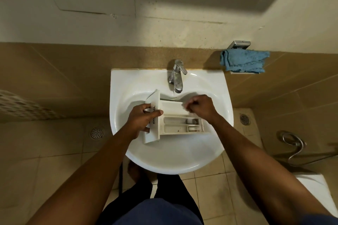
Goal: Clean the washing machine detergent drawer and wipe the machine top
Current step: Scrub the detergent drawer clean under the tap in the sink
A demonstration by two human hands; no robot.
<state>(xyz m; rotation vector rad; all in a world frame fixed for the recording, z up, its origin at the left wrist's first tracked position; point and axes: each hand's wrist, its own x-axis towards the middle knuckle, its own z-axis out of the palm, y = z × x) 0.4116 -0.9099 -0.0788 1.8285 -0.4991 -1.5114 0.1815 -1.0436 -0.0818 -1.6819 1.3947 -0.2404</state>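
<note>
Detergent drawer [175,120] held over the washbasin [118,82], below the tap [176,76].
I see the left hand [144,120] gripping its front panel, fingers wrapped round it. The right hand [200,106] is curled at the far compartment wall, and I cannot tell its grip. A blue cloth [244,61] hangs on the wall, right of the tap.

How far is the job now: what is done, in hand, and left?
Done: the drawer is out of the machine, over the sink. In hand: the left hand grips its front; the right hand seems to pinch its rim. Left: brown dirt shows in the small compartments; the blue cloth lies on the wall holder; no machine top in view.
</note>
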